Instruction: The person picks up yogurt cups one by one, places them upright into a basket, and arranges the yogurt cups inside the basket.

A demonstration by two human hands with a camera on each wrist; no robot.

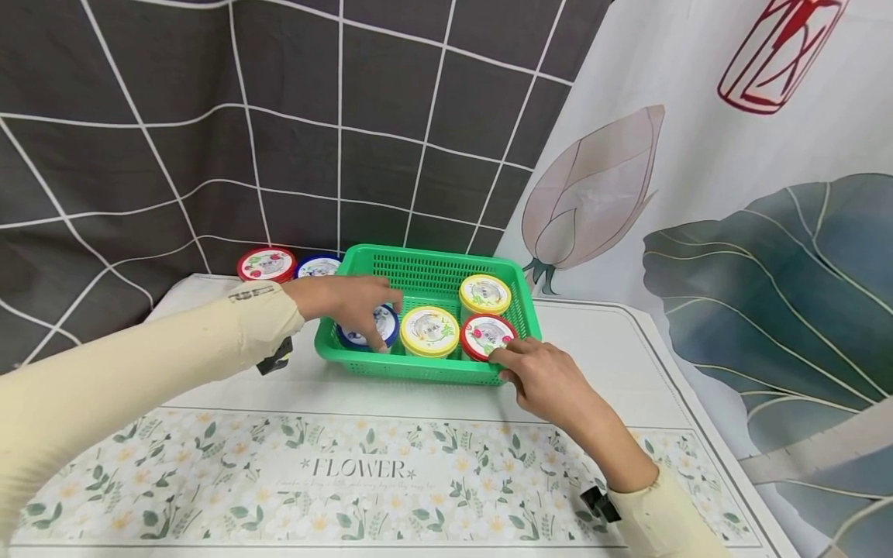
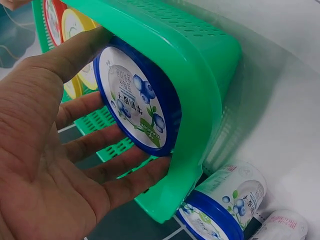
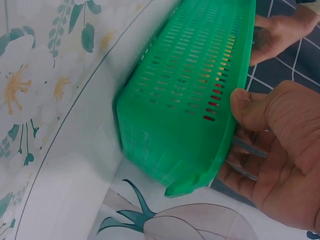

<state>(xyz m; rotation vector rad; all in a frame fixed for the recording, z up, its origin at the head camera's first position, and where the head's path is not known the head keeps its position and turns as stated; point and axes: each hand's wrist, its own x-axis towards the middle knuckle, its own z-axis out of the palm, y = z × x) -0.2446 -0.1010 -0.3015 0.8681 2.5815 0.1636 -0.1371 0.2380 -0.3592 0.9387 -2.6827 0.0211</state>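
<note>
My left hand (image 1: 359, 306) spans a blue-lidded tub (image 2: 132, 100) with blueberries on its label, at the left end of a green plastic basket (image 1: 425, 372). In the left wrist view the thumb lies at one edge of the lid and the fingertips at the opposite edge. My right hand (image 1: 547, 380) holds the basket's rim at the near right corner, thumb outside and fingers over the inner side. Beside that hand, inside the basket, sits a red-lidded tub (image 1: 488, 335). A yellow-lidded tub (image 1: 429, 332) stands in the middle, and another yellow-lidded tub (image 1: 485, 294) behind the red one.
Outside the basket, at the back left, stand another red-lidded tub (image 1: 267, 265) and another blue-lidded tub (image 1: 318, 266). A white table mat (image 1: 279, 403) with a floral band lies under everything. Dark grid cloth (image 1: 293, 155) hangs directly behind; a printed pale curtain (image 1: 698, 155) hangs at right.
</note>
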